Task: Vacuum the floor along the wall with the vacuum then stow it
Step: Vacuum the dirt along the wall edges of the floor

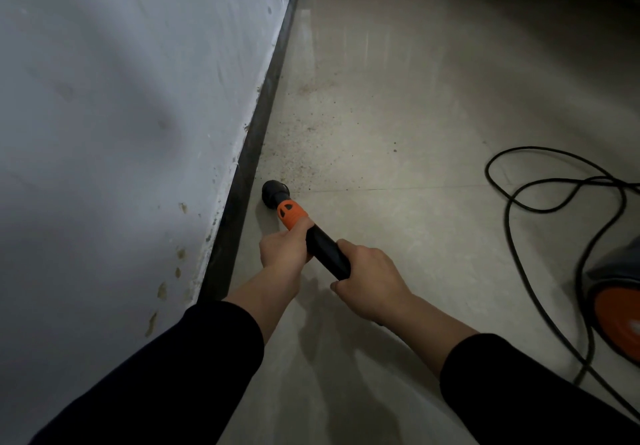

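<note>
fingers (302, 225) of left hand (282, 249), right hand (369, 287) round one wand (327, 252) (one cord (523, 148))

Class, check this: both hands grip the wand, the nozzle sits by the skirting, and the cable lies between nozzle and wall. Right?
Not quite. The head view shows the cable looped on the floor to the right, away from the wall. The left hand and right hand do grip the wand, nozzle by the skirting.
</note>
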`<state>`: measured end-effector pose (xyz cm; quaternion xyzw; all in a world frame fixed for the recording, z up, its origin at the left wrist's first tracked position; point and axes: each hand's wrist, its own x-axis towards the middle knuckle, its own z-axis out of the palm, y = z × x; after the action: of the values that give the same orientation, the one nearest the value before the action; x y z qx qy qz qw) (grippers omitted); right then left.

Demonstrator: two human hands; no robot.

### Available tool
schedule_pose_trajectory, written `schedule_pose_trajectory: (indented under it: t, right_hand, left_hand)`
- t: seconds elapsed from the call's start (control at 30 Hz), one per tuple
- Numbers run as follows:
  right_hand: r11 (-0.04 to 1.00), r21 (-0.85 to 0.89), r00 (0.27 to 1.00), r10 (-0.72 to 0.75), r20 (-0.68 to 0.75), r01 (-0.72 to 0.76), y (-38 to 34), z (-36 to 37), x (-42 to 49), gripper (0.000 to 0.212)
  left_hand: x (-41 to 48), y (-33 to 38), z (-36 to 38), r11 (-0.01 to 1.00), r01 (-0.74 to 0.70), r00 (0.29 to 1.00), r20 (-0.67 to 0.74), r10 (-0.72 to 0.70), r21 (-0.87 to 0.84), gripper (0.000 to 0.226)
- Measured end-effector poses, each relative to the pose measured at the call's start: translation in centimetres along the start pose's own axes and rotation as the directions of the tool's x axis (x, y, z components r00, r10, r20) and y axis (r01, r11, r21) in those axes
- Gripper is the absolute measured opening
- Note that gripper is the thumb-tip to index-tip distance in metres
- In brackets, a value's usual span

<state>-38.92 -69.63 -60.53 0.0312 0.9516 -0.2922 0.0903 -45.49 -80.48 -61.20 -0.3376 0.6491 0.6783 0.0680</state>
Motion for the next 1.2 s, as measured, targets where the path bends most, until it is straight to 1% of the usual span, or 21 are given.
schedule_pose_trajectory:
  t: [0.6,1.2]
  right_hand:
    - [0.999,-0.022,0.999,0.035,-0.033,-0.036,1.6,-2.0,-0.9,0.023]
    - [0.993,-0.032,0.991,0.11,-0.075,-0.113,4.5,-4.4,-1.9,0.023]
  left_hand:
    - [-1.3,-0.3,2.4,1.0,-0.023,0.997,0.07,0.024,-0.005,0.022]
    - [-3.1,-1.0,6.7,0.999,-0.037,0.989,0.146,0.032,0.029,0.025]
